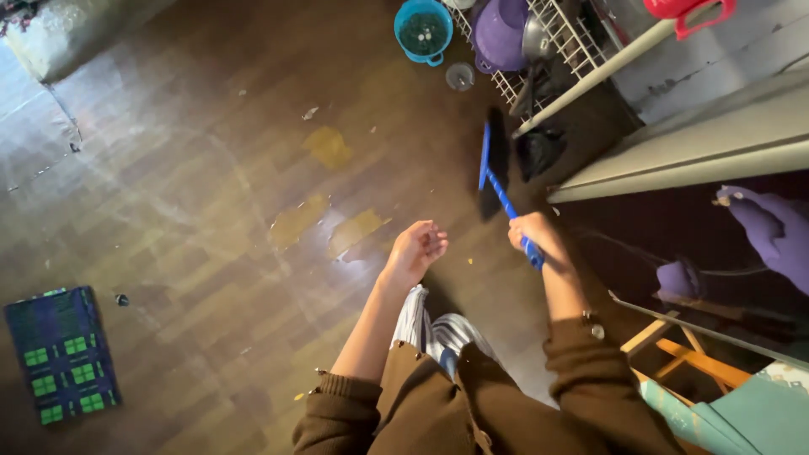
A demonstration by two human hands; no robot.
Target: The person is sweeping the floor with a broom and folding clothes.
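My right hand [533, 233] grips the blue handle of a small hand broom [497, 173], whose dark bristles rest on the brown wood-patterned floor [211, 194] beside a white wire rack [563, 46]. My left hand [416, 247] hangs free above the floor, fingers loosely curled, holding nothing. Small crumbs and scraps lie scattered on the floor, and worn yellowish patches [324, 219] show just left of my left hand. My brown sleeves and striped trousers fill the lower middle of the view.
A teal bucket [423, 30], a purple basin [501, 32] and a small glass [459, 76] stand near the rack. A grey counter edge [691, 147] runs along the right. A green plaid cloth [61, 354] lies at lower left. A wooden stool [674, 350] stands at lower right.
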